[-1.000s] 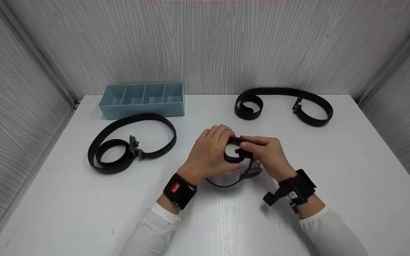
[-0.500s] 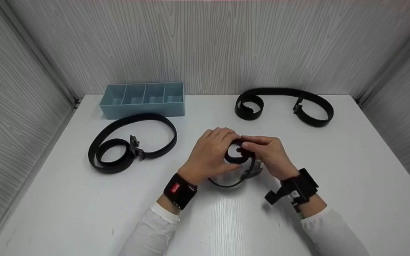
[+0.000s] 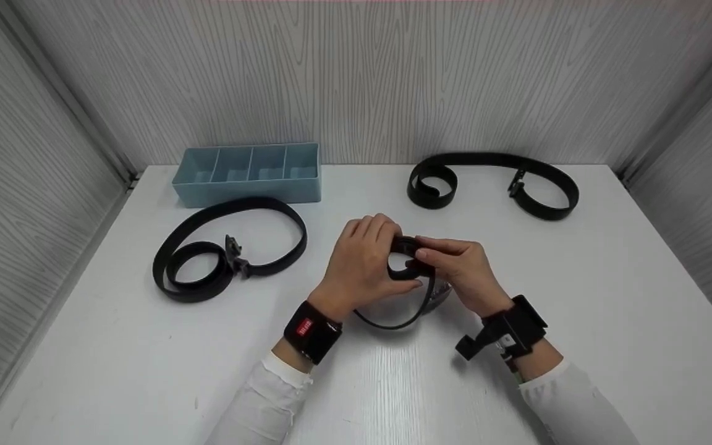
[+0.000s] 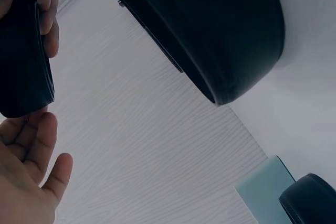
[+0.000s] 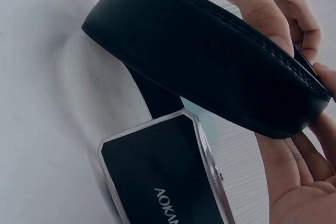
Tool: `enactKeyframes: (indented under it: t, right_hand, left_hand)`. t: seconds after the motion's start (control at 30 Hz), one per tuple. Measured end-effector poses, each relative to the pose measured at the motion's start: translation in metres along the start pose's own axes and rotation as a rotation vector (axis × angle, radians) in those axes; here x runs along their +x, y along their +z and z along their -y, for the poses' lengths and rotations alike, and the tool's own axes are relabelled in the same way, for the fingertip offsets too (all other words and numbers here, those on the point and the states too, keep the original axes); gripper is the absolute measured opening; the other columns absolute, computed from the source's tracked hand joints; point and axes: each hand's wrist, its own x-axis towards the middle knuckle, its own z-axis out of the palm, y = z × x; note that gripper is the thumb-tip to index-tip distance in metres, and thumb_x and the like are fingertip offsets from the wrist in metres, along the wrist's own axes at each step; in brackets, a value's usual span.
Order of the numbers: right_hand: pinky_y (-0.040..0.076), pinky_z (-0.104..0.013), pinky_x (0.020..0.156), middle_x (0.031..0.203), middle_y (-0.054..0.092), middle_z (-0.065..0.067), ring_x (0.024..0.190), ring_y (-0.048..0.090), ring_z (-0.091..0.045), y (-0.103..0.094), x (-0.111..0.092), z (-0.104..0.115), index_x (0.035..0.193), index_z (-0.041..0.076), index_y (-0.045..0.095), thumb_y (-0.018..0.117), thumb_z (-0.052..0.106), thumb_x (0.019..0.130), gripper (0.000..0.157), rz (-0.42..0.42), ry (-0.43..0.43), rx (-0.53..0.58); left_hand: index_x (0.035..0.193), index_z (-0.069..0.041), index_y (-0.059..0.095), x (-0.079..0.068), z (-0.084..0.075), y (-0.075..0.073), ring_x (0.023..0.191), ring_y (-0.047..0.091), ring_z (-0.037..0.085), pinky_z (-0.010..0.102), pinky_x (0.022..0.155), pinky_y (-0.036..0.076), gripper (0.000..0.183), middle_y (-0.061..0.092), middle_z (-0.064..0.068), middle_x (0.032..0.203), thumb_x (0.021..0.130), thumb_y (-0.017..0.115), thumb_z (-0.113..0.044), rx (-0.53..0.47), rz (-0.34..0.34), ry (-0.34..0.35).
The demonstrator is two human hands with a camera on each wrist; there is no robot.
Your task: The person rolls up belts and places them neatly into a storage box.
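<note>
Both hands work on a black belt [image 3: 398, 274] at the middle of the white table. My left hand [image 3: 356, 266] grips the coiled part from the left, its fingers over the far side and its thumb near the bottom of the coil. From the right, my right hand [image 3: 468, 272] pinches the coil between thumb and fingers. An uncoiled stretch of belt loops below the hands. The belt's buckle [image 5: 157, 174], a dark plate with a silver edge and pale lettering, shows large in the right wrist view. My right hand partly covers that buckle in the head view.
A second black belt [image 3: 257, 202], partly coiled and with a metal buckle, lies on the left. Another black belt [image 3: 486, 159] lies at the back right. Behind the left belt stands a blue divided box [image 3: 282, 190]. Wood-grain panels [image 3: 356, 80] enclose the table [image 3: 115, 371].
Both hands shift slightly right and toward me, then back up and left, with the coil between them. The loose loop now hangs a little wider. The other belts and the box stay put.
</note>
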Motion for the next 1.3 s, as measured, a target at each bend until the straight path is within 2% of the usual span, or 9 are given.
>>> enactKeyframes:
  t: [0.2, 0.33, 0.53, 0.77, 0.97, 1.03, 1.2, 1.3]
  right_hand:
    - [0.059, -0.037, 0.09, 0.121, 0.074, -0.015, 0.105, 0.074, -0.031, -0.004, 0.002, 0.0, 0.128, -0.003, 0.07, 0.078, 0.008, 0.093, 0.037, 0.027, 0.017, -0.014]
    - [0.06, -0.033, 0.085, 0.118, 0.075, -0.014, 0.104, 0.075, -0.028, -0.011, 0.003, 0.002, 0.127, -0.002, 0.072, 0.078, 0.01, 0.094, 0.036, 0.043, 0.044, -0.062]
    - [0.06, -0.029, 0.078, 0.116, 0.076, -0.014, 0.105, 0.075, -0.029, -0.012, 0.002, 0.004, 0.124, 0.001, 0.074, 0.08, 0.014, 0.093, 0.034, 0.056, 0.058, -0.116]
    - [0.061, -0.03, 0.082, 0.121, 0.075, -0.013, 0.109, 0.073, -0.03, -0.005, 0.002, 0.002, 0.127, 0.002, 0.073, 0.081, 0.016, 0.092, 0.039, 0.032, 0.049, -0.08]
    - [0.061, -0.031, 0.082, 0.118, 0.076, -0.013, 0.097, 0.076, -0.02, 0.002, 0.0, 0.002, 0.128, -0.002, 0.071, 0.078, 0.012, 0.094, 0.037, -0.011, 0.022, -0.05]
    - [0.06, -0.032, 0.083, 0.12, 0.075, -0.012, 0.103, 0.075, -0.025, 0.004, -0.001, 0.002, 0.129, -0.001, 0.071, 0.078, 0.012, 0.094, 0.037, -0.021, 0.024, -0.045]
    - [0.06, -0.035, 0.087, 0.124, 0.073, -0.014, 0.107, 0.074, -0.028, 0.005, -0.002, 0.003, 0.131, -0.002, 0.069, 0.076, 0.011, 0.095, 0.039, -0.006, 0.014, -0.047]
    - [0.06, -0.035, 0.086, 0.123, 0.073, -0.015, 0.103, 0.075, -0.024, 0.004, -0.003, 0.002, 0.133, -0.006, 0.066, 0.076, 0.01, 0.096, 0.041, 0.002, 0.0, -0.051]
  left_hand:
    - [0.123, -0.007, 0.06, -0.001, 0.001, -0.001, 0.111, 0.058, 0.021, 0.037, 0.095, 0.048, 0.072, 0.06, 0.005, 0.122, 0.074, 0.09, -0.051, -0.111, 0.069, 0.052]
    - [0.13, -0.007, 0.06, -0.001, 0.001, 0.0, 0.115, 0.057, 0.02, 0.036, 0.094, 0.049, 0.069, 0.06, 0.005, 0.129, 0.078, 0.088, -0.043, -0.153, 0.118, 0.088]
    - [0.13, -0.008, 0.062, -0.001, 0.001, 0.001, 0.117, 0.059, 0.02, 0.036, 0.094, 0.05, 0.068, 0.062, 0.005, 0.128, 0.076, 0.091, -0.038, -0.182, 0.124, 0.107]
    - [0.125, -0.009, 0.063, -0.002, -0.001, 0.004, 0.111, 0.06, 0.02, 0.037, 0.093, 0.05, 0.068, 0.063, 0.004, 0.122, 0.076, 0.089, -0.048, -0.094, 0.088, 0.08]
    - [0.12, -0.007, 0.061, -0.002, -0.003, 0.004, 0.106, 0.059, 0.022, 0.037, 0.093, 0.049, 0.072, 0.061, 0.005, 0.116, 0.074, 0.09, -0.055, -0.086, 0.071, 0.027]
    - [0.118, -0.007, 0.06, -0.002, -0.003, 0.004, 0.103, 0.058, 0.022, 0.037, 0.092, 0.049, 0.073, 0.06, 0.005, 0.113, 0.074, 0.088, -0.058, -0.075, 0.059, 0.008]
    - [0.112, -0.007, 0.058, -0.002, -0.004, 0.004, 0.093, 0.055, 0.021, 0.037, 0.087, 0.049, 0.075, 0.057, 0.004, 0.104, 0.073, 0.084, -0.067, -0.022, 0.025, -0.026]
    - [0.111, -0.008, 0.057, -0.001, -0.005, 0.004, 0.092, 0.055, 0.02, 0.036, 0.086, 0.049, 0.077, 0.056, 0.004, 0.103, 0.072, 0.083, -0.069, -0.005, 0.035, -0.026]
